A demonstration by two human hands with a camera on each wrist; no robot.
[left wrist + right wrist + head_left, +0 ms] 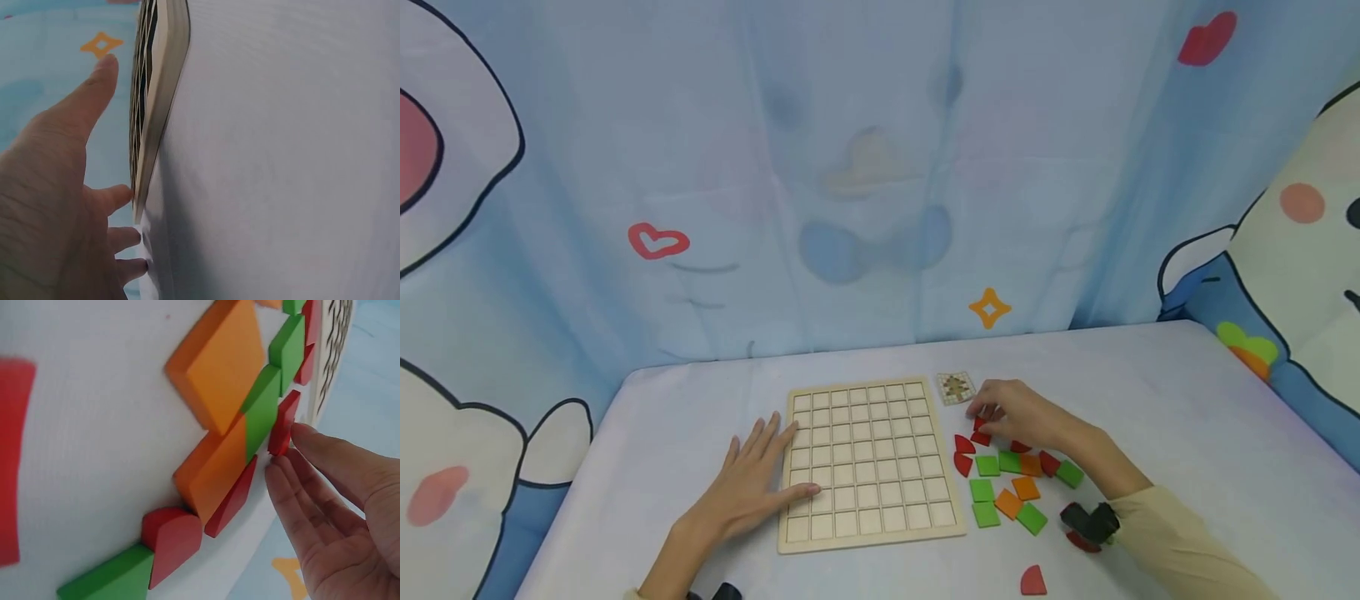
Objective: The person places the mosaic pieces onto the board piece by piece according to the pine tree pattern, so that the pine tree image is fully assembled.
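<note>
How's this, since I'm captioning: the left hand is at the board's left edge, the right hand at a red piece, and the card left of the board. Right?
No: the card lies right of the board, as the head view shows. The left hand is at the board's left edge, the right hand at a red piece.

My head view looks forward and down from the near side of the wooden grid board (867,472), far enough back to take in all of it and the curtain (865,308) beyond. My left-wrist view, rolled sideways, sits low and close by the board's left side, facing the curtain and sharing the board with the head view. Right of the board, I get the right-wrist view, also close and sideways, looking across coloured pieces (981,490) the head view shares.
</note>
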